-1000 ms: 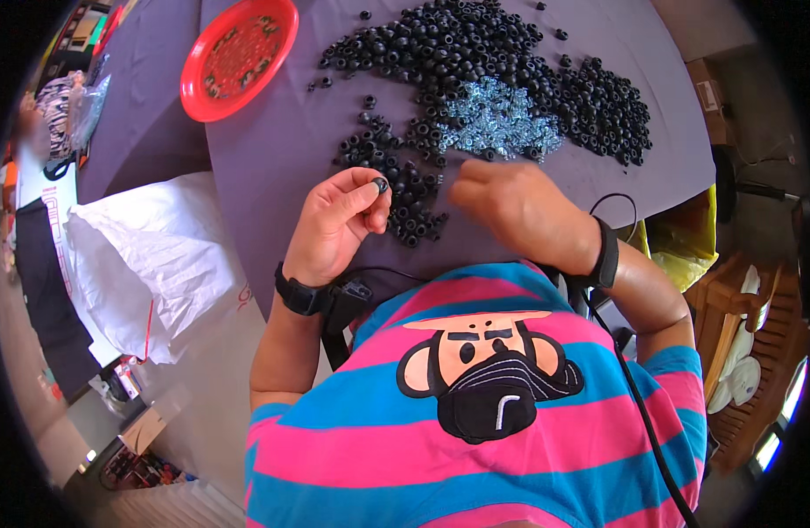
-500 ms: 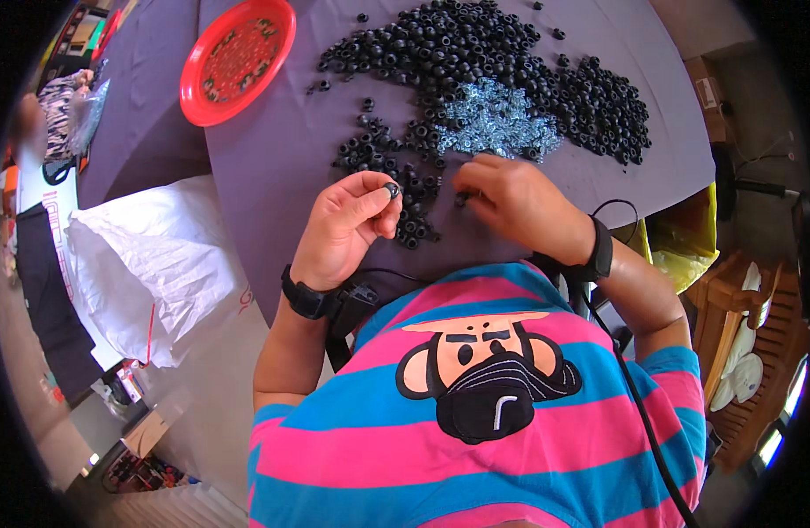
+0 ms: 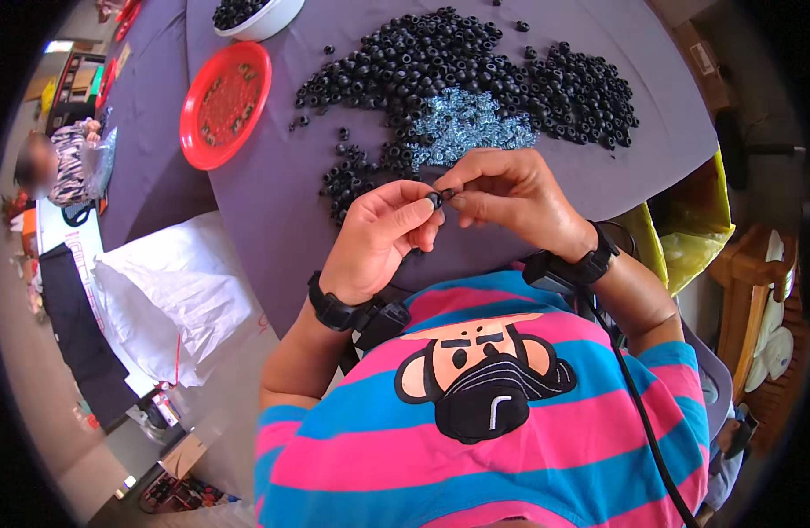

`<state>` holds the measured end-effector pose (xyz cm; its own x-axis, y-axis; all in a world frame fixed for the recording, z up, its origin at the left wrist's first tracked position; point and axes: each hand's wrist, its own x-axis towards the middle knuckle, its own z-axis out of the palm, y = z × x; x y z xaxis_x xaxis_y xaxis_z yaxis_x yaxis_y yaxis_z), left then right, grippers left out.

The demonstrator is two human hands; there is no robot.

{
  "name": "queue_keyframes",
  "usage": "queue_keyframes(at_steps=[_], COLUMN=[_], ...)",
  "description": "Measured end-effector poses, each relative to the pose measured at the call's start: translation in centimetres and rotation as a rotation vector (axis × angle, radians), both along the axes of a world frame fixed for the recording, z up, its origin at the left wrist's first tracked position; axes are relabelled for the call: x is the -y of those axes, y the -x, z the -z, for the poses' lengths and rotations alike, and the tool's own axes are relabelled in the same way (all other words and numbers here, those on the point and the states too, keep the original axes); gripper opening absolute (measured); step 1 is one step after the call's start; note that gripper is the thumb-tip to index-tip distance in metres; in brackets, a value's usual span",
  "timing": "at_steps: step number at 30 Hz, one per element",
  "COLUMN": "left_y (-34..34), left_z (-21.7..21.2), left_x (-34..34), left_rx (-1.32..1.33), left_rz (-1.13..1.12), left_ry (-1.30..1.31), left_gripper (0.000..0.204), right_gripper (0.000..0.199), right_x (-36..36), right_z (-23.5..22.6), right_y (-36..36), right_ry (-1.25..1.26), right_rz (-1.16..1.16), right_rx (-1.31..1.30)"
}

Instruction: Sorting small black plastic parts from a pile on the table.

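Between the thumb and forefinger of my left hand (image 3: 376,236) is a black round bead-like piece (image 3: 434,200). My right hand (image 3: 524,201) pinches a small dark piece (image 3: 448,194) right against it; its exact kind is too small to make out. Both hands meet just above the near part of the table. Beyond them lies a heap of small clear plastic pieces (image 3: 467,130), next to a wide spread of black hollow round pieces (image 3: 423,55). A smaller cluster of black pieces (image 3: 342,176) lies by my left hand, partly hidden by it.
A red oval tray (image 3: 192,132) and a white bowl (image 3: 277,19) of black pieces stand at the far left of the grey-covered table (image 3: 590,180). Right of the table hangs a yellow bag (image 3: 700,251). White sheeting (image 3: 189,286) lies at left, with another person (image 3: 69,163) beyond.
My right hand has come up from the table by the black pieces and moved left to meet my left hand, its dark piece now against the left's. The view has shifted, showing the white bowl.
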<state>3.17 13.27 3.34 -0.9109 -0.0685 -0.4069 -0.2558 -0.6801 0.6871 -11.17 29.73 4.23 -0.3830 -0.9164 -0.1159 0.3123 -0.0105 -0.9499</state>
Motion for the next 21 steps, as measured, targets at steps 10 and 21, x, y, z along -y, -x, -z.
queue_keyframes(at_steps=[10,21], left_y=[0.2,-0.2], left_z=[0.3,0.2], left_x=[-0.4,-0.2], left_rx=[-0.030,-0.003], left_rz=[-0.057,-0.067], left_ry=[-0.070,-0.008], left_gripper=[0.017,0.017], right_gripper=[0.021,0.022], right_x=[-0.1,0.1], right_z=[1.4,1.0], right_y=[-0.5,-0.7], right_ry=[0.210,0.179], right_rz=[0.148,0.174], right_rx=[-0.297,-0.601])
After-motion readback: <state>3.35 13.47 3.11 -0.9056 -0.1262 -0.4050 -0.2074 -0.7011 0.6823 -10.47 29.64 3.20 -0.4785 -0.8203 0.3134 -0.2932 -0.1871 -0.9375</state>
